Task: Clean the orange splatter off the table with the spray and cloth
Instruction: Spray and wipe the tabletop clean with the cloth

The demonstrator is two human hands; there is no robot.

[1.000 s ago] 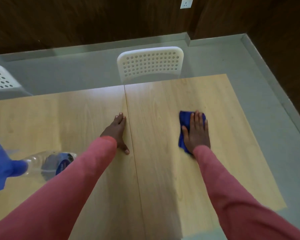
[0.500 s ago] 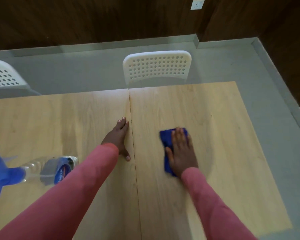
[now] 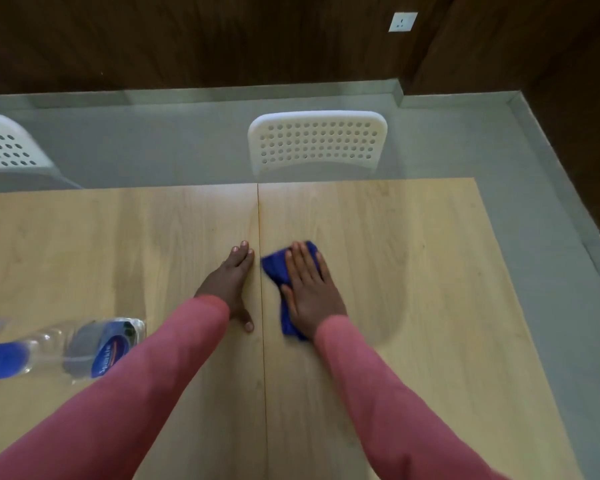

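So the right hand [image 3: 310, 292] is flat, fingers straight, pressing down on the blue cloth [image 3: 280, 271], just right of the seam in the desk [image 3: 430, 271]. The cloth's long side runs toward and away from the person, poking out left of the hand. The left hand [image 3: 231, 284] lies flat and open, just left of the seam. The spray bottle [image 3: 94, 348] lies on its side at far left, nozzle pointing left.

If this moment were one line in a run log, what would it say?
phase: wiping | right hand: flat on blue cloth | left hand: flat on light wooden table | clear spray bottle: lying left
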